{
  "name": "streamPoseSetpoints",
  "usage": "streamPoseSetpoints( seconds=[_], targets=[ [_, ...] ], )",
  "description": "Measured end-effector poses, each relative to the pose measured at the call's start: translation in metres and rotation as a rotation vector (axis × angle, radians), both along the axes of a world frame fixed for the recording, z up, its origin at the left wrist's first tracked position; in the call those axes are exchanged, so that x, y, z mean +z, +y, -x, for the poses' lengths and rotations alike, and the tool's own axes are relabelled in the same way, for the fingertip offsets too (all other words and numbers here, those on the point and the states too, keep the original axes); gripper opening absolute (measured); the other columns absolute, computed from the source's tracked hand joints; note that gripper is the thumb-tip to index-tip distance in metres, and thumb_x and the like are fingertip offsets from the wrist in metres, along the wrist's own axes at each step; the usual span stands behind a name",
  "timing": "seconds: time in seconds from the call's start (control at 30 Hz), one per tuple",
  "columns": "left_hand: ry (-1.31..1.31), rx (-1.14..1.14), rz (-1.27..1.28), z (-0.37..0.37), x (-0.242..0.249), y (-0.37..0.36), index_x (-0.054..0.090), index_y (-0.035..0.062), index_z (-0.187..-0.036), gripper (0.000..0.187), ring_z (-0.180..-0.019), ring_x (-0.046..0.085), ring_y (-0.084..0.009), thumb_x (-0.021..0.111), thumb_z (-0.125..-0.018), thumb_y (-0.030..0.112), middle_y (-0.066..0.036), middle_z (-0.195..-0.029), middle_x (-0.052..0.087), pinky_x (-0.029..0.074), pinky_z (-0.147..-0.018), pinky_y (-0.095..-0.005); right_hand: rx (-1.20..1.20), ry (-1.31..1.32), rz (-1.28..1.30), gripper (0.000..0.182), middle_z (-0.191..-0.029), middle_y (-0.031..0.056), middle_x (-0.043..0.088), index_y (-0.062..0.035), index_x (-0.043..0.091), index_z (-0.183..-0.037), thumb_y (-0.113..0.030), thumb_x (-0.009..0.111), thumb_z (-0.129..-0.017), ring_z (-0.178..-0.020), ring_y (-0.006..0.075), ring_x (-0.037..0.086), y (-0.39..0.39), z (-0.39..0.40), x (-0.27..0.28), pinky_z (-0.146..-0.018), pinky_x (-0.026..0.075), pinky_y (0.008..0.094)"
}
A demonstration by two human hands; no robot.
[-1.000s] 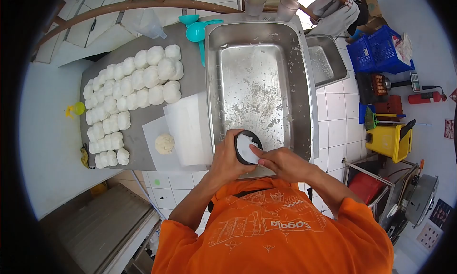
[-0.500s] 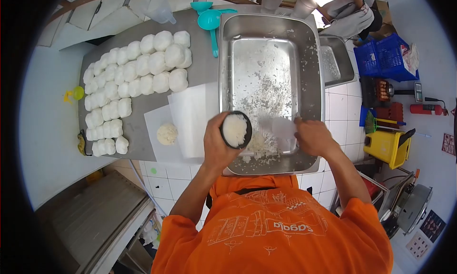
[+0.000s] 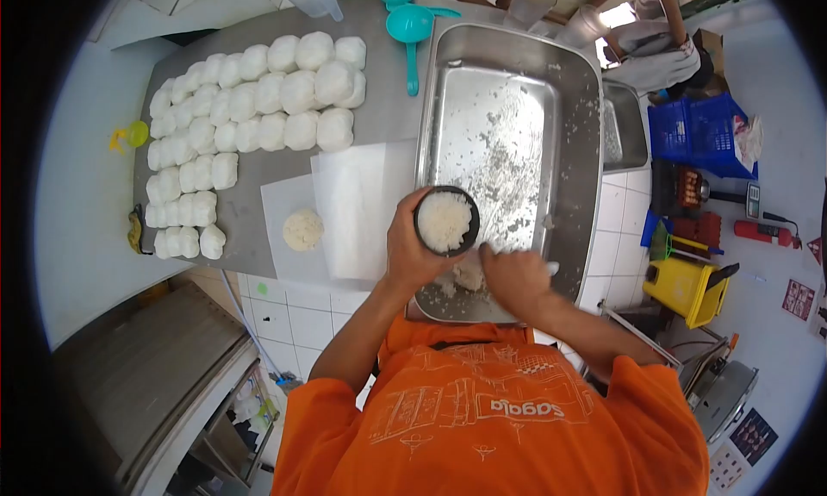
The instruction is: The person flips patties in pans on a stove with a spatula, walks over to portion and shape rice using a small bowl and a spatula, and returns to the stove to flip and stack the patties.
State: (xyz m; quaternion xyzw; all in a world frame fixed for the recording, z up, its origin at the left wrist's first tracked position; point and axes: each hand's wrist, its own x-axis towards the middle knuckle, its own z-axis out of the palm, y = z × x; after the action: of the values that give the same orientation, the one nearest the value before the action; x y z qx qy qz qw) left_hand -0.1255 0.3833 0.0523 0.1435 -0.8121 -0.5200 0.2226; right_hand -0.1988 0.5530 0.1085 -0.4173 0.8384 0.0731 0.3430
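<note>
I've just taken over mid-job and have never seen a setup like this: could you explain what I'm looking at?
There is no robot: these are a person's own bare hands, seen by one camera worn on the head, looking forward and down. The left hand holds a black cup with white rice in it. The right hand is low over the metal pan, near a clump of rice; motion blur hides exactly what it grips. On the grey table, to the left, sit rows of rounded white bundles, white sheets with a round rice portion, and a teal scoop.
</note>
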Motion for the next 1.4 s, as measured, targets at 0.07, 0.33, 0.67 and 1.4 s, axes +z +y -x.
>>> streamPoseSetpoints(
  seconds=[0.07,0.33,0.67,1.4],
  targets=[
    [-0.001,-0.008,-0.038,0.003,0.000,-0.001,0.042,-0.0007,-0.134,0.093,-0.111,0.066,-0.0301,0.097,-0.061,0.016,-0.020,-0.121,0.064,0.054,-0.096,-0.0394,0.025,-0.014,-0.030,0.016,-0.078,0.0169,0.072,0.0001,0.057,-0.104,-0.009,0.055,-0.091,-0.072,0.0352,0.073,0.012,0.021,-0.010,-0.062,0.058,0.0460],
    [0.013,-0.028,0.004,0.004,-0.002,-0.001,0.042,0.0006,-0.134,0.096,-0.111,0.066,-0.0296,0.098,-0.060,0.019,-0.019,-0.120,0.065,0.055,-0.095,-0.0399,-0.016,-0.136,-0.080,0.021,-0.087,0.0214,0.073,0.0018,0.060,-0.106,-0.010,0.057,-0.089,-0.083,0.0358,0.074,0.018,-0.008,-0.063,-0.070,0.059,0.0465],
    [0.033,-0.041,-0.117,0.004,0.005,-0.001,0.041,0.0003,-0.134,0.094,-0.111,0.066,-0.0290,0.097,-0.061,0.016,-0.019,-0.121,0.064,0.055,-0.095,-0.0399,-0.008,-0.589,0.288,0.037,-0.108,0.0236,0.069,-0.0069,0.061,-0.126,-0.034,0.053,-0.101,-0.108,0.0422,0.064,0.017,0.017,-0.086,-0.092,0.050,0.0514],
    [-0.157,-0.111,-0.135,-0.012,0.048,0.066,0.038,0.0023,-0.132,0.093,-0.115,0.062,-0.0286,0.097,-0.060,0.010,-0.018,-0.126,0.058,0.052,-0.098,-0.0390,-0.765,0.039,0.981,0.042,-0.090,0.0117,0.067,-0.0007,0.050,-0.138,-0.008,0.059,-0.097,-0.067,0.0231,0.065,0.111,-0.019,0.020,-0.055,0.050,0.0366]
  ],
)
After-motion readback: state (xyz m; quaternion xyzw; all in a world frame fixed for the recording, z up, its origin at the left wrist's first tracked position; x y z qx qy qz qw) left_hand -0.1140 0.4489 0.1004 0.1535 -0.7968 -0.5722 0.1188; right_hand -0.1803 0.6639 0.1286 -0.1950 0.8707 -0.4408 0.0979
